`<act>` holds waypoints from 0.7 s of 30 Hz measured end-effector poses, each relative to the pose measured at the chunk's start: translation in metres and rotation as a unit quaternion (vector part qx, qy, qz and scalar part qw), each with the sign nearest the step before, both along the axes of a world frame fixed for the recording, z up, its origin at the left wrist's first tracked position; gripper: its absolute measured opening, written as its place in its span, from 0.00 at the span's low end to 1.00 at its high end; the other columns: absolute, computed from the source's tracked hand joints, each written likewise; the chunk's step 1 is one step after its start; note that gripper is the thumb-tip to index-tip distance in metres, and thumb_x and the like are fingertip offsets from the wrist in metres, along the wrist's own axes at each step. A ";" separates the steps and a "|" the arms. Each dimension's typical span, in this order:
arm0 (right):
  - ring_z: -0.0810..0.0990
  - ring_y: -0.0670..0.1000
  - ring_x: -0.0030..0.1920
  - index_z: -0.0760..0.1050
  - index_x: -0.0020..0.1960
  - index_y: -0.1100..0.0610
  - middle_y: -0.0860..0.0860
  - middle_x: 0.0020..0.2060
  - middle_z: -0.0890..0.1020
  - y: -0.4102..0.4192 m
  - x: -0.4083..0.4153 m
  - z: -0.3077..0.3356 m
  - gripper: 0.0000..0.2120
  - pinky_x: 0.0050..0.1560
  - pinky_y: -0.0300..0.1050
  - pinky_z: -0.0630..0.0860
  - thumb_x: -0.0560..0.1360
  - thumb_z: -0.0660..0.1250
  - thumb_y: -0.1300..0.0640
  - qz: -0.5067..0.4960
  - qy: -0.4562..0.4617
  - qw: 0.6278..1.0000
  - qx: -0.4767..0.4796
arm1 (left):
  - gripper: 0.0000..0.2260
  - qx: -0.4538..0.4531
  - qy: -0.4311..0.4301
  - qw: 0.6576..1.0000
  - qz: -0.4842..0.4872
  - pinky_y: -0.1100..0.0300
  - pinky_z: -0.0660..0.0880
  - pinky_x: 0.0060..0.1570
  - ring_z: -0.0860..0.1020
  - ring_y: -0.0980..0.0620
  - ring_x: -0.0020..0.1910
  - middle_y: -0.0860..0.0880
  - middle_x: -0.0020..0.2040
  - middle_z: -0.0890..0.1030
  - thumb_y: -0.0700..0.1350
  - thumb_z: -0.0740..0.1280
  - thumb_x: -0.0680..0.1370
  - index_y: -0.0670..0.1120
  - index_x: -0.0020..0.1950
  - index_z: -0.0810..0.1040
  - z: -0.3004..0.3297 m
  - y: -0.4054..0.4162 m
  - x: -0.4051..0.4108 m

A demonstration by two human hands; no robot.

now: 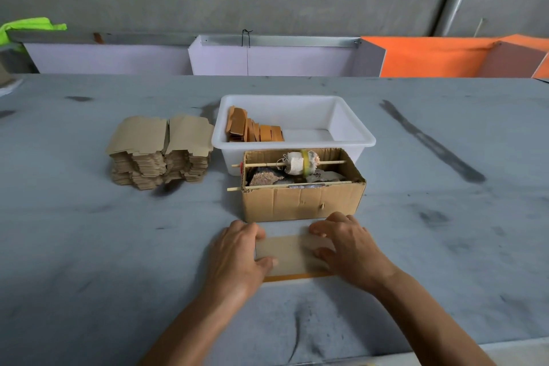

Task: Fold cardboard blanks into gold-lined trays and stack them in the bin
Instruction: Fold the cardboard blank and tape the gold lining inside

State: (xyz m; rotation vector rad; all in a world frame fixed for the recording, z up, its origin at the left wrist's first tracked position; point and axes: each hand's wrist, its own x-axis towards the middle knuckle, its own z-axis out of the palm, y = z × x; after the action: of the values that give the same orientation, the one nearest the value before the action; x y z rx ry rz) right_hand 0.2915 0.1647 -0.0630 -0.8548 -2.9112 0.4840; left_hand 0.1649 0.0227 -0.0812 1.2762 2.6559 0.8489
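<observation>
both hands, left hand (237,252) and right hand (347,246), grip the ends of the blank (289,255) on the table (89,246), fingers curled over its edges to steady the fold; bin (353,131) beyond.

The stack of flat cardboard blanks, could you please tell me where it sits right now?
In the head view, the stack of cardboard blanks sits on the grey table, left of the white bin and beyond the left hand.
</observation>
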 end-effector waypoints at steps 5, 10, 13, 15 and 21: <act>0.71 0.51 0.57 0.77 0.55 0.50 0.49 0.55 0.76 0.004 -0.004 0.006 0.09 0.59 0.49 0.72 0.76 0.65 0.57 0.036 -0.006 0.999 -0.040 | 0.14 -0.043 0.002 0.999 -0.006 0.60 0.68 0.55 0.73 0.51 0.57 0.50 0.55 0.73 0.53 0.69 0.73 0.50 0.56 0.75 0.007 0.012 -0.003; 0.70 0.51 0.56 0.76 0.52 0.51 0.48 0.52 0.71 0.003 0.004 -0.004 0.06 0.57 0.48 0.71 0.75 0.64 0.58 0.019 0.058 0.997 -0.042 | 0.11 -0.053 0.002 0.999 -0.006 0.62 0.66 0.52 0.73 0.52 0.55 0.51 0.52 0.73 0.52 0.70 0.73 0.50 0.51 0.76 0.009 0.015 -0.004; 0.69 0.51 0.57 0.74 0.57 0.51 0.47 0.56 0.71 0.001 0.007 -0.005 0.12 0.58 0.47 0.70 0.74 0.67 0.59 0.016 0.088 0.995 -0.048 | 0.09 -0.050 -0.019 0.999 -0.006 0.62 0.65 0.47 0.73 0.52 0.52 0.52 0.49 0.72 0.51 0.71 0.72 0.52 0.45 0.72 0.010 0.016 -0.004; 0.67 0.50 0.58 0.72 0.63 0.50 0.45 0.60 0.71 0.002 0.007 -0.004 0.19 0.59 0.47 0.70 0.73 0.68 0.60 0.027 0.093 0.994 -0.043 | 0.10 -0.046 -0.039 0.998 -0.006 0.62 0.65 0.43 0.74 0.52 0.49 0.54 0.45 0.73 0.50 0.72 0.71 0.52 0.43 0.70 0.011 0.016 -0.004; 0.71 0.50 0.59 0.75 0.63 0.52 0.48 0.58 0.79 0.001 -0.005 -0.004 0.17 0.59 0.46 0.70 0.76 0.63 0.63 0.042 0.125 0.991 -0.035 | 0.17 0.006 -0.148 0.988 -0.042 0.69 0.69 0.39 0.71 0.60 0.38 0.56 0.41 0.75 0.41 0.77 0.65 0.53 0.48 0.75 0.010 0.014 -0.007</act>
State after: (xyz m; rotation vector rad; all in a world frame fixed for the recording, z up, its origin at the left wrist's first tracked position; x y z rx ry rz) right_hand 0.2861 0.1655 -0.0670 -0.6296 -2.7217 0.6519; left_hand 0.1578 0.0366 -0.0710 1.1519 2.3547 0.9596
